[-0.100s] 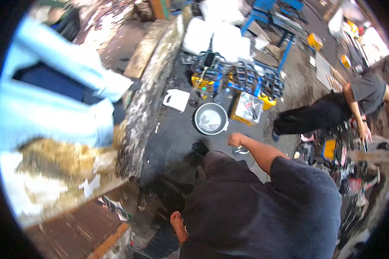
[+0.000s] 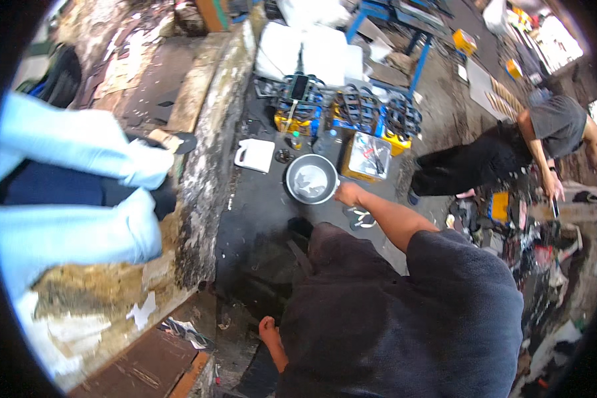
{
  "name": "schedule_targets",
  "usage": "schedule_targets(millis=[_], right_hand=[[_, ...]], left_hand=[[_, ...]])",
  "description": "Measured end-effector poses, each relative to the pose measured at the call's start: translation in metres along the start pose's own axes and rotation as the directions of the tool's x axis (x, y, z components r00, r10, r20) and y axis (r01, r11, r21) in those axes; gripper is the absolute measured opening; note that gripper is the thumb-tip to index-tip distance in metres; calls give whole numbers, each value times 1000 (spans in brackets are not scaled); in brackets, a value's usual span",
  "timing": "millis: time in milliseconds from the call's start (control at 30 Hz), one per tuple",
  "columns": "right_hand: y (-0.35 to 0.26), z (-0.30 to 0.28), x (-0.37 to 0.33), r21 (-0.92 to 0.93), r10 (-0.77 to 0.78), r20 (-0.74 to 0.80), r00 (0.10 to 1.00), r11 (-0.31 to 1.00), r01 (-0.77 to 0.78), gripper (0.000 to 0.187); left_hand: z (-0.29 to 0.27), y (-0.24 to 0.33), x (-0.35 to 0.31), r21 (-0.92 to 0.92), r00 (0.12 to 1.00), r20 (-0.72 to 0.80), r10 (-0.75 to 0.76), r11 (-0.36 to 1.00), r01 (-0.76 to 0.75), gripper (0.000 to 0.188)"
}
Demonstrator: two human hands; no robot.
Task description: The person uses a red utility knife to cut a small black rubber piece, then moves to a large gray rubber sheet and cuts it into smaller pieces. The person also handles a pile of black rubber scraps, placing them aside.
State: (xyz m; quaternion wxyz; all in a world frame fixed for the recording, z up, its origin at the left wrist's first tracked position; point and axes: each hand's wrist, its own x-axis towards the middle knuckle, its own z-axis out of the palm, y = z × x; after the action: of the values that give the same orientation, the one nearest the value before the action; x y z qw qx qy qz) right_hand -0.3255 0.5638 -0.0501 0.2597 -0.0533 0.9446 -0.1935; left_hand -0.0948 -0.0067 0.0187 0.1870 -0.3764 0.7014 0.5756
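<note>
A round grey basin with whitish liquid and pale patches in it stands on the dark floor ahead of me. My right hand reaches out to its right rim, with the fingers closed at the small handle there. Low on the left, my left hand hangs beside my body, loosely curled, with nothing visible in it. Just beyond the basin stand a small bottle with a green cap and a clear plastic bottle. A yellow box with a silvery top is to the basin's right.
A white jug stands left of the basin, along a rough stained ledge. Black sandal-like pieces lie on yellow and blue boxes. Someone in light blue sits at left; a person in dark clothes bends at right, by scattered scraps.
My right hand has moved from just short of the basin to its right rim and closed there. The whole view has shifted slightly. My left hand hangs as before.
</note>
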Motion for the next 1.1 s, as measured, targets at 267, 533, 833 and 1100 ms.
schedule_targets(millis=[267,533,833,1100], right_hand=[[-19,-4,-77,494,414,-55,909,802,-336,37],[109,189,-213,-23,489,224,843,867,-497,35],[24,161,-143,-300,113,431,895,954,24,35],[-157,28,-10,58,-45,181,982,998,35,39]], left_hand=[[5,58,-27,316,978,202,-41,948,-25,20],[26,-3,-51,101,993,122,0,995,-13,16],[-15,-213,-140,249,999,-49,-16,968,27,19],[-1,-343,-143,828,928,-12,371,524,-199,23]])
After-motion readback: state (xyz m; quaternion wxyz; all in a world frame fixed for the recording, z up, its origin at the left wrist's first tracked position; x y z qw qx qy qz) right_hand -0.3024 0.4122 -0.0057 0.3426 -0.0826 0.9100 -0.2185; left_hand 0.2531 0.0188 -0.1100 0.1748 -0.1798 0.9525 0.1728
